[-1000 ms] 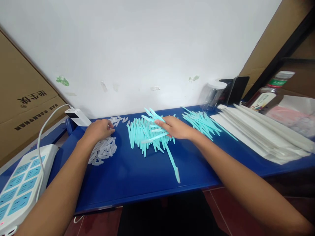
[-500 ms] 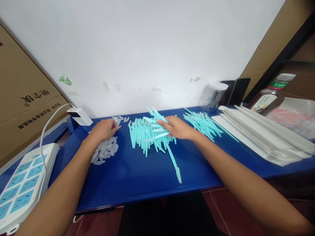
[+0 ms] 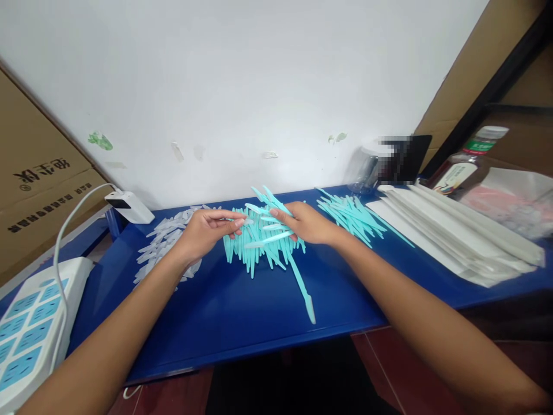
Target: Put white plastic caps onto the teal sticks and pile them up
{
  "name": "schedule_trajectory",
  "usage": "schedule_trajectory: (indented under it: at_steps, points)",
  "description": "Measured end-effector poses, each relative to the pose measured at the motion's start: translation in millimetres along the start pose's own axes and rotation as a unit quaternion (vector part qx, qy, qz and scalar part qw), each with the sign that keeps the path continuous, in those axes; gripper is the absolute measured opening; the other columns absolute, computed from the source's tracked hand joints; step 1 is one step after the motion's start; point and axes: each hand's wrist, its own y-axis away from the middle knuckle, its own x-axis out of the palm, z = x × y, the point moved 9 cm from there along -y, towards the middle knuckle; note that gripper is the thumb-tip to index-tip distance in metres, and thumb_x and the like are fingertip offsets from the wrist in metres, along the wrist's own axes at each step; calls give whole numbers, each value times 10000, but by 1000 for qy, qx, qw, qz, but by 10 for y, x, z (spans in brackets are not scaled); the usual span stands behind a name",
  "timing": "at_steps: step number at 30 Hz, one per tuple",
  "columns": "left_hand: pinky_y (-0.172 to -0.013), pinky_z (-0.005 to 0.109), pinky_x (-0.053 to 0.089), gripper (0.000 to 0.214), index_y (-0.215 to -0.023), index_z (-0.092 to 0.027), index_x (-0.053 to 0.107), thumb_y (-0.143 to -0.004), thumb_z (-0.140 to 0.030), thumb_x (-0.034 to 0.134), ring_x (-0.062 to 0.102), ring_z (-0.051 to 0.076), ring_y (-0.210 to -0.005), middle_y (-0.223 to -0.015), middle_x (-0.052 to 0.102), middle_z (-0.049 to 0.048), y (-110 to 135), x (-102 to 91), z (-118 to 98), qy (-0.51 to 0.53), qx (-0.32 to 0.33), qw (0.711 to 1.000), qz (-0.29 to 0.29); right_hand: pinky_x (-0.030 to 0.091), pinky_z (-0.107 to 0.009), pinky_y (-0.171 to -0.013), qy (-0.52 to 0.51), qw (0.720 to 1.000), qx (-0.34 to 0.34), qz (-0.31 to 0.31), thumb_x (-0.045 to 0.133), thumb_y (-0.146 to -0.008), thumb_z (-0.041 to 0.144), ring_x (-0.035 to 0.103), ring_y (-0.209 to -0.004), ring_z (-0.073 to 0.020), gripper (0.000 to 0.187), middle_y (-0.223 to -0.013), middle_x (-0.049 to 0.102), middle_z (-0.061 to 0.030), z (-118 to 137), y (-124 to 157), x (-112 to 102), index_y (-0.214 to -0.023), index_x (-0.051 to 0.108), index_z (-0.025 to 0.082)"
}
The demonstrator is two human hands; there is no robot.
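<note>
A heap of turquoise plastic sticks [image 3: 254,242] lies mid-table on the blue table [image 3: 242,311]. My right hand [image 3: 305,222] rests on the heap with fingers curled around a few of the sticks. My left hand [image 3: 207,230] hovers at the heap's left edge, thumb and fingers pinched on a small clear cap [image 3: 246,221]. A pile of clear plastic caps [image 3: 162,245] lies to the left of that hand. One stick with a capped tip [image 3: 302,288] lies apart, pointing toward the front edge.
A second heap of turquoise sticks [image 3: 352,216] lies to the right. Stacked white sleeves [image 3: 453,236], a clear jar [image 3: 365,170] and bottles [image 3: 466,164] fill the right side. A power strip [image 3: 26,323], charger [image 3: 127,206] and cardboard boxes [image 3: 38,190] stand at the left.
My left hand has lifted from the pile of clear caps and moved right to the turquoise heap, holding a cap. My right hand has stayed on the sticks.
</note>
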Motion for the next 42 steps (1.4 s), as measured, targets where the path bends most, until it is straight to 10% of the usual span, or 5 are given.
schedule_trajectory:
  at_steps: [17, 42]
  points:
    - [-604, 287, 547, 357, -936, -165, 825, -710, -424, 920, 722, 190, -674, -874, 812, 100, 96, 56, -35, 4, 4, 997, -82, 370, -282, -578, 29, 999, -1, 12, 377, -1082, 544, 547, -464, -134, 495, -484, 492, 39, 8, 0, 54, -724, 429, 206]
    - [-752, 380, 642, 268, -850, -193, 842, -739, -431, 894, 772, 283, -846, -866, 818, 81, 186, 427, -82, -2, 8, 1000, 18, 290, -296, -568, 56, 998, 10, 36, 326, -1109, 523, 479, -532, -137, 401, -652, 433, 40, 244, 76, 213, -831, 336, 235]
